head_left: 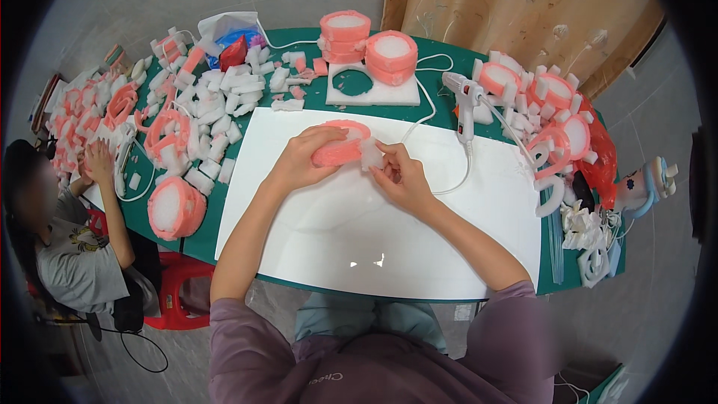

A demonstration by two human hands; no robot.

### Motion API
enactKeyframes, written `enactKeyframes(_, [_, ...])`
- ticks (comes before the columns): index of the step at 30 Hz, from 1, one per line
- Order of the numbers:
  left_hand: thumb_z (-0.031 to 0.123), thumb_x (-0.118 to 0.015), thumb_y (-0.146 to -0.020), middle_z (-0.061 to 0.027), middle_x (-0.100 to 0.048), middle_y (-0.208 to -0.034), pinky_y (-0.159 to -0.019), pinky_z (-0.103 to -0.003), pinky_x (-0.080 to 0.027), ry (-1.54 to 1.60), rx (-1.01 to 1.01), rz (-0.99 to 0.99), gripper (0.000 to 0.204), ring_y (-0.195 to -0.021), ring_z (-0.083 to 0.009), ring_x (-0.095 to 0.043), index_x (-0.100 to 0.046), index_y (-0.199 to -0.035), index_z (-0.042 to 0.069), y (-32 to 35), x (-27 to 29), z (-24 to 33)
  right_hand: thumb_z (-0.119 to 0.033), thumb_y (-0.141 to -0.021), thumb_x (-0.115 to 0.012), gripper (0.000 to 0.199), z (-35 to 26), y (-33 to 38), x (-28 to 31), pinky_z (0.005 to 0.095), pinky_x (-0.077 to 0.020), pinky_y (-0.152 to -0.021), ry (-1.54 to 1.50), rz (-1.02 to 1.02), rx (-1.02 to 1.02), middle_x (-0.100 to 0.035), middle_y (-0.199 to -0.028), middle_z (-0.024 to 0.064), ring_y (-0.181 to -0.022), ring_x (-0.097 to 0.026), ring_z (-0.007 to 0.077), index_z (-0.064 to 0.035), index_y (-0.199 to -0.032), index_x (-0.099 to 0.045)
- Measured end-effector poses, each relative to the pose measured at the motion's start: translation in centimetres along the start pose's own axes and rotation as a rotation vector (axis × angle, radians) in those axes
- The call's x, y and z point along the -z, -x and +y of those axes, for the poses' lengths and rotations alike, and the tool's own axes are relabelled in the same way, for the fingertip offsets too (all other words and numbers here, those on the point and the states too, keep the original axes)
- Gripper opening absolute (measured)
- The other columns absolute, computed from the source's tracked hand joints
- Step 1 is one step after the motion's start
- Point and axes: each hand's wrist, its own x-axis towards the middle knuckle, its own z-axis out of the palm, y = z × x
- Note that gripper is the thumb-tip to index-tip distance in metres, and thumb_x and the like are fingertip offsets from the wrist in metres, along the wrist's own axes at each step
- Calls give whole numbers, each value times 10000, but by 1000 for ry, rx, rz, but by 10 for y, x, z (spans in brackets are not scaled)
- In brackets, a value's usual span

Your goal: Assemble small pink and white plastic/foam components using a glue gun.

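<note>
Over the white board (299,254), my left hand (303,155) is closed around a round pink foam piece (336,152) with a white centre, tilted so that its pink side shows. My right hand (404,178) pinches a small white foam block (370,155) between thumb and fingers. The block is up against the right side of the round piece; whether it is stuck there I cannot tell. A white hot glue gun (467,99) stands beyond my right hand, its cord trailing across the board.
Finished-looking pink foam rounds (390,58) stand at the back on a white foam sheet (381,95) with a hole. White foam blocks (224,97) heap up on the left. More pink rounds (553,90) and glue sticks (555,247) lie right. A co-worker (82,247) sits at left.
</note>
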Motion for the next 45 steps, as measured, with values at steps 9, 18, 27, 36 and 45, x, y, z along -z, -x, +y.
enactKeyframes(9, [66, -669, -569, -80, -602, -1015, -847, -350, -440, -2, -5, 0, 438, -979, -284, -541, -581, -998, 44, 1, 0, -1, -67, -788, -582, 386, -1, 0, 0, 200, -350, -460, 3, -4, -3, -462, -634, 37, -482, -447, 77, -16, -1128, -406])
enactKeyframes(18, [72, -674, -570, -82, -601, -1014, -846, -352, -440, -9, 1, -5, 444, -972, -283, -543, -582, -1003, 49, 0, 0, 1, -69, -788, -581, 387, 0, 0, 0, 201, -349, -456, 5, -2, 2, -460, -640, 38, -480, -446, 78, -17, -1128, -404])
enactKeyframes(27, [63, -674, -565, -83, -602, -1015, -852, -352, -437, -15, -16, -2, 448, -971, -281, -545, -582, -1004, 46, 0, 0, 1, -66, -792, -576, 392, 0, 0, 1, 201, -352, -462, -5, -22, -15, -464, -635, 36, -480, -442, 74, -19, -1136, -394])
enactKeyframes(36, [62, -671, -568, -80, -602, -1018, -871, -357, -427, -19, -11, -2, 450, -973, -276, -547, -582, -1008, 48, 0, 0, 1, -68, -793, -575, 390, 0, 0, 1, 203, -354, -463, -1, -23, -17, -458, -636, 34, -486, -445, 76, -18, -1134, -393])
enactKeyframes(45, [61, -670, -567, -79, -601, -1022, -870, -353, -429, -21, -12, -7, 452, -985, -278, -542, -582, -1010, 51, 1, 1, 0, -68, -790, -575, 390, 0, 0, 0, 204, -354, -464, 5, -18, -7, -458, -637, 37, -485, -446, 80, -24, -1133, -393])
